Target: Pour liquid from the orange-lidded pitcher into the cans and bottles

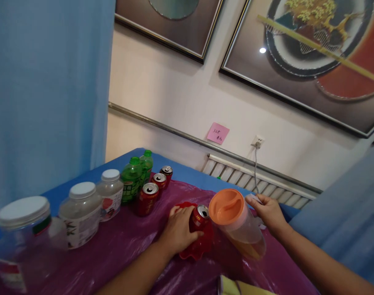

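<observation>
My left hand (178, 231) is wrapped round a red can (199, 217) with an opened top, at a red scalloped dish (205, 242). Just right of the can is a clear pitcher (243, 235) with an orange lid, tilted, with some yellowish liquid low inside. My right hand (268, 211) grips a whitish piece at the pitcher's upper right side, which looks like its handle. Three more red cans (147, 201) stand in a row behind and left of my left hand.
Green bottles (131, 180) and white-lidded jars (82, 217) line the left side. Purple plastic sheeting (128, 254) covers the blue table (119, 160). A yellow cloth-like item (242, 287) lies at the near edge. Beyond are a radiator (232, 176) and a wall socket (258, 141).
</observation>
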The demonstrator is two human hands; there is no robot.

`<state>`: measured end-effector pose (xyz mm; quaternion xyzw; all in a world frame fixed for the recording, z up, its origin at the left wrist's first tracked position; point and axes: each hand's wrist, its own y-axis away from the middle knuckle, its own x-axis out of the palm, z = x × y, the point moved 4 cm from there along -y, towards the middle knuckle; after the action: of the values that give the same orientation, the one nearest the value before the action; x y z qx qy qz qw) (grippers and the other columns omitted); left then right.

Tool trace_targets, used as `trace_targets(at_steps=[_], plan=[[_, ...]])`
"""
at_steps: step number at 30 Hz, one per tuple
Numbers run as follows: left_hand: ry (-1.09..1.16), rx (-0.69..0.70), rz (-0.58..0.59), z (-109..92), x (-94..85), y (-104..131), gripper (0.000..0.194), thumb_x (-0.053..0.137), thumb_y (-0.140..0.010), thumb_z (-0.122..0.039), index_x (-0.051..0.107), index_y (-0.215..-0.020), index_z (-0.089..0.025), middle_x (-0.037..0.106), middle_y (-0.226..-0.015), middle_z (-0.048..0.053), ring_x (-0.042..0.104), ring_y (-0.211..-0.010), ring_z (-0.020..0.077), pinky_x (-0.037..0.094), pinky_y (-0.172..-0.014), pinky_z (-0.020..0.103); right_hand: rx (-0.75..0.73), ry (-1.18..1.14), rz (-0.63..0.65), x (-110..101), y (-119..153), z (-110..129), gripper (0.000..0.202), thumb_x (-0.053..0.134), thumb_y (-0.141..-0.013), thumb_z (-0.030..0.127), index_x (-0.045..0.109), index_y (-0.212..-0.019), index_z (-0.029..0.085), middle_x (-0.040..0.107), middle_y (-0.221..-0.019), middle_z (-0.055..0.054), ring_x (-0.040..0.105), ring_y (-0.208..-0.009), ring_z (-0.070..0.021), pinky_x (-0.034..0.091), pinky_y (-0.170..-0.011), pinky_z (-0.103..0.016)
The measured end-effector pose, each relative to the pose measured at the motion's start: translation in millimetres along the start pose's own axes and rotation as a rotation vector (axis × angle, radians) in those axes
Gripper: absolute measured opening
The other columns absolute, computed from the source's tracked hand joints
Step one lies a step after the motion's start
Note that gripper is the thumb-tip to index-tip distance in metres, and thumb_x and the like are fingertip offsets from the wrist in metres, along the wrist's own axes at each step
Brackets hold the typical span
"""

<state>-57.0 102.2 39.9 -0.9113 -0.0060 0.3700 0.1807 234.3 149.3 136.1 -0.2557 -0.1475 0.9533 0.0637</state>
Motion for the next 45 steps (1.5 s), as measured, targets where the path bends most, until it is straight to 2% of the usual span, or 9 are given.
trace_targets(at_steps=[9, 15, 24, 30, 45], plan=[[-0.001, -0.004, -0.003, -2, -1.3, 1, 0.067, 0.085, -0.063, -0.038, 0.06, -0.124, -0.024, 0.07, -0.127, 0.01, 0.061, -0.122, 0.0352, 0.027, -0.116, 0.054, -0.016, 0.061, -0.005, -1, 1, 5, 0.058, 0.073, -0.066, 0.067, 0.039, -0.051, 0.023, 0.031, -0.052, 0.006, 0.03, -0.05, -0.0099, 0.029, -0.044, -0.023], [-0.002, 0.0, 0.004, 0, 0.9, 1, 0.068, 0.085, -0.062, -0.04, 0.06, -0.124, -0.025, 0.07, -0.127, 0.01, 0.06, -0.123, 0.035, 0.027, -0.116, 0.053, -0.032, 0.088, -0.009, -1, -1, 7, 0.058, 0.073, -0.065, 0.067, 0.037, -0.051, 0.023, 0.029, -0.054, 0.006, 0.029, -0.052, -0.0094, 0.027, -0.045, -0.022], [-0.004, -0.002, 0.019, -2, 0.2, 1, 0.065, 0.085, -0.063, -0.039, 0.06, -0.12, -0.024, 0.071, -0.125, 0.009, 0.061, -0.121, 0.0344, 0.026, -0.115, 0.053, -0.021, 0.077, -0.012, -1, -1, 5, 0.055, 0.073, -0.067, 0.065, 0.04, -0.052, 0.023, 0.032, -0.053, 0.005, 0.032, -0.05, -0.0102, 0.029, -0.044, -0.023], [-0.006, -0.011, 0.025, -1, 0.7, 1, 0.07, 0.086, -0.062, -0.041, 0.058, -0.124, -0.023, 0.07, -0.126, 0.01, 0.06, -0.122, 0.034, 0.025, -0.116, 0.052, -0.05, 0.107, 0.003, 1, 1, 10, 0.055, 0.071, -0.07, 0.064, 0.038, -0.052, 0.023, 0.03, -0.053, 0.005, 0.031, -0.05, -0.0101, 0.028, -0.046, -0.023], [-0.009, -0.021, 0.022, 1, 2.4, 2, 0.071, 0.087, -0.062, -0.042, 0.058, -0.124, -0.023, 0.069, -0.128, 0.01, 0.059, -0.123, 0.0326, 0.025, -0.116, 0.05, -0.025, 0.109, 0.017, -1, -1, 1, 0.056, 0.07, -0.071, 0.067, 0.038, -0.055, 0.023, 0.03, -0.053, 0.006, 0.032, -0.05, -0.0101, 0.03, -0.045, -0.023]])
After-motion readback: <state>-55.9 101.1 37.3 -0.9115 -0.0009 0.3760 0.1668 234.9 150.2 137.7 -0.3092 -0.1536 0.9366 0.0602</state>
